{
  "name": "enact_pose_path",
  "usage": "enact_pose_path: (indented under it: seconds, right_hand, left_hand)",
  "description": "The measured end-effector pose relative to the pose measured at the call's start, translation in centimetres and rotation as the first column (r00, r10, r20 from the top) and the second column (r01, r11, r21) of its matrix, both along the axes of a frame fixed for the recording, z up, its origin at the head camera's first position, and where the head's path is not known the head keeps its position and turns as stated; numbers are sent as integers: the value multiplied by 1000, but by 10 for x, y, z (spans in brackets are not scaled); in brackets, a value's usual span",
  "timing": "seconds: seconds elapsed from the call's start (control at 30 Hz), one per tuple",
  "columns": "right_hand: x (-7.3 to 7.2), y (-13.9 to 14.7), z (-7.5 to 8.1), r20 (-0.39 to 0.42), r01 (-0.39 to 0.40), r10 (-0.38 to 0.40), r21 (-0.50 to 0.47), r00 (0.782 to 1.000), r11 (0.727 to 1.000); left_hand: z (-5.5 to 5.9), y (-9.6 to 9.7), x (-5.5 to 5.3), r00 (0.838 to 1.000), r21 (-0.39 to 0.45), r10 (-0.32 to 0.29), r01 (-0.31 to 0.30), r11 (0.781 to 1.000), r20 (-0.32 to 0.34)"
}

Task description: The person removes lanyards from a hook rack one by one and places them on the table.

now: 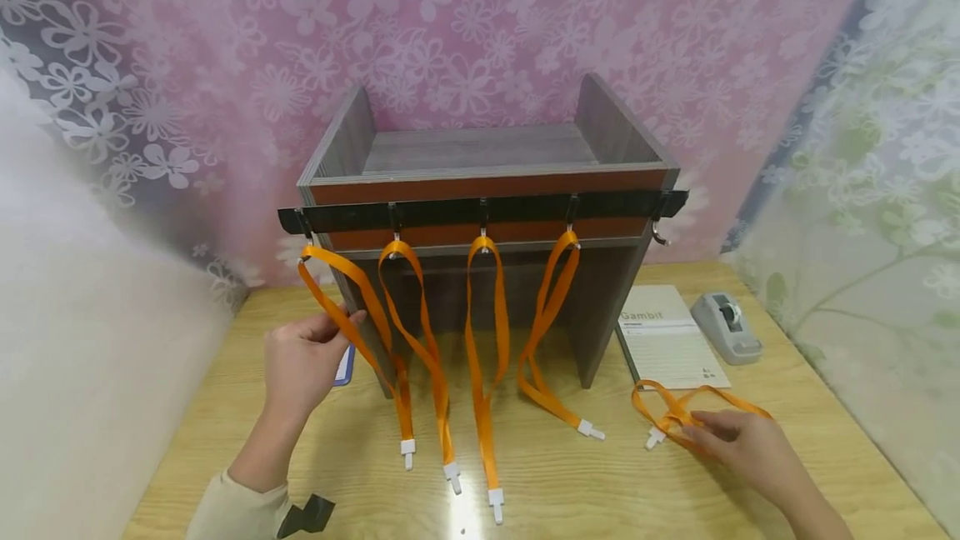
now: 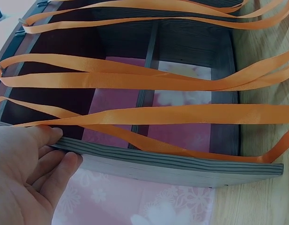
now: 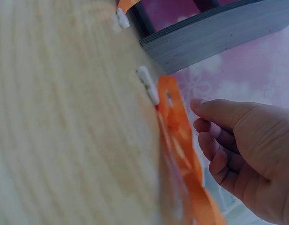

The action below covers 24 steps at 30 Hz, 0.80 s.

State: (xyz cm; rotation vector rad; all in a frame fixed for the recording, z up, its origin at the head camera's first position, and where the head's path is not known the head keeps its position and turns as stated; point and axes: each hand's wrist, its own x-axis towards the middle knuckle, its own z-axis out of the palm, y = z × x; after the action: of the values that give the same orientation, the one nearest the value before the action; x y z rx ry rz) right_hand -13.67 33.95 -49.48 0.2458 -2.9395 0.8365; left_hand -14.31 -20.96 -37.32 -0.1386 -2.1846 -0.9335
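A grey wooden shelf point(image 1: 626, 127) stands on the table, its left side panel point(image 2: 181, 159) held at the front edge between the thumb and fingers of my left hand point(image 1: 303, 361). From hooks on its black rail point(image 1: 438, 213) hang several orange lanyards point(image 1: 480, 373) with white clips. The leftmost lanyard point(image 1: 341, 315) passes in front of my left hand. At the right, another orange lanyard point(image 1: 671, 411) lies loosely looped on the table. My right hand point(image 1: 738, 444) is just beside it, thumb and fingers apart with nothing between them in the right wrist view.
The rightmost hook point(image 1: 660, 233) carries no lanyard. A notebook point(image 1: 667, 340) and a grey tape dispenser point(image 1: 727, 327) lie to the right of the shelf. A blue-edged card point(image 1: 345, 367) shows behind my left hand. Flower-patterned walls enclose the wooden table point(image 1: 600, 490).
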Motion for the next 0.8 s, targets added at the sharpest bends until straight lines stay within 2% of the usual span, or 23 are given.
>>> enact_pose_path:
  seconds: [0.17, 0.37, 0.63, 0.8]
  right_hand:
    - [0, -10, 15, -89, -66, 59, -79, 994, 995]
    - [-3, -29, 39, -205, -155, 119, -166, 972, 974]
    - [-5, -59, 70, -247, -191, 142, -187, 959, 964]
    - [-8, -74, 87, -294, -259, 194, -202, 936, 944]
  left_hand:
    - [0, -1, 3, 1000, -7, 4, -4, 1000, 1]
    - [0, -1, 1, 1000, 0, 4, -4, 1000, 19]
    - [-1, -1, 2, 1000, -36, 10, -10, 999, -11]
    - [0, -2, 1, 1000, -42, 10, -11, 999, -8]
